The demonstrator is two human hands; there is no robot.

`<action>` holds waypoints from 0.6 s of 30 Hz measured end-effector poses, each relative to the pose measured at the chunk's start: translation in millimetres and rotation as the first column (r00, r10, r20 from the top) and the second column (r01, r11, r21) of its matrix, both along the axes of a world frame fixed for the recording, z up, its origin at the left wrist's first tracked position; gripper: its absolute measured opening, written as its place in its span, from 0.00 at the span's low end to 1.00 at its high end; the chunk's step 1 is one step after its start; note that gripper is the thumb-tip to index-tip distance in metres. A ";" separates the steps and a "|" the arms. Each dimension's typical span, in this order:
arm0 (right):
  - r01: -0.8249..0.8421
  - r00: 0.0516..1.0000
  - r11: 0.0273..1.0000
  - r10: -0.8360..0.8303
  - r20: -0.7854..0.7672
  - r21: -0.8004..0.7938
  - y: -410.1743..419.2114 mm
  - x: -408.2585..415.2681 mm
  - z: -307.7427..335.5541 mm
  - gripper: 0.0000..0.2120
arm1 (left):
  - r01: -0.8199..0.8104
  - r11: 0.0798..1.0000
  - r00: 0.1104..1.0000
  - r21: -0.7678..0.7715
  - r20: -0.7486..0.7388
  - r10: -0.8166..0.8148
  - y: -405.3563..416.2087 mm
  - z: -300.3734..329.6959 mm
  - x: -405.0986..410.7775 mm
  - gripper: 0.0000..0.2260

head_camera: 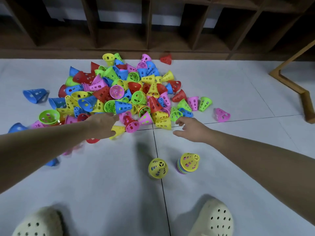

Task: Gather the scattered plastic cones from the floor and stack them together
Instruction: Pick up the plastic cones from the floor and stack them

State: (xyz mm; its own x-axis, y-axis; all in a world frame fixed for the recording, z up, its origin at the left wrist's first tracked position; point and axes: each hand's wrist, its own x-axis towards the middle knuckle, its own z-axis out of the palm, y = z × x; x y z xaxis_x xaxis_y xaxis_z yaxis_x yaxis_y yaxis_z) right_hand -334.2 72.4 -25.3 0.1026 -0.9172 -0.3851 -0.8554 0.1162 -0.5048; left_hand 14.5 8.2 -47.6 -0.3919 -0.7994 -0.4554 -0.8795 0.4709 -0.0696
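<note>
A big pile of perforated plastic cones [119, 89] in red, blue, green, yellow and pink lies on the pale tiled floor. My left hand [102, 125] reaches into the pile's near edge, and its thumb and fingers pinch a yellow cone [118, 130] lying on its side. My right hand [190, 130] hovers with its fingers spread and holds nothing, just short of a yellow cone [163, 123] and a green cone [175, 114]. Closer to me stands a short stack of cones [187, 163] with a yellow one on top. A single yellow cone [157, 168] stands to its left.
Stray cones lie apart: a blue one [35, 95] at the left, pink [221, 114] at the right, red [166, 59] by the wooden shelf unit [119, 40]. A wooden furniture leg [289, 86] angles in at right. My feet in cream clogs [214, 220] are at the bottom.
</note>
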 end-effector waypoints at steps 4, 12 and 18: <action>-0.115 0.992 0.993 0.114 -0.051 -0.007 -23.9 28.1 -19.8 0.21 | -0.008 1.000 0.996 -0.029 0.089 0.011 -15.2 -25.9 26.3 0.29; -0.146 0.971 0.989 0.150 -0.187 0.038 -84.6 39.4 -75.8 0.24 | -0.042 0.996 0.999 0.075 0.035 0.040 -29.4 -75.1 35.9 0.33; -0.055 0.947 0.994 0.080 -0.309 0.092 -93.9 15.1 -109.3 0.28 | -0.134 0.985 0.991 0.110 -0.015 0.137 -29.4 -92.8 24.1 0.34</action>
State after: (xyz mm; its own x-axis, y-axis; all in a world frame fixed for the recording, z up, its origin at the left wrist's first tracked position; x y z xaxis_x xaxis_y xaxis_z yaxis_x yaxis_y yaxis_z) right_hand -319.1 -21.5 -134.5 0.0260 -0.8768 -0.4802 -0.9758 0.0820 -0.2025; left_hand 38.6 -21.2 -140.4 -0.2945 -0.7923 -0.5343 -0.9364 0.3510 -0.0044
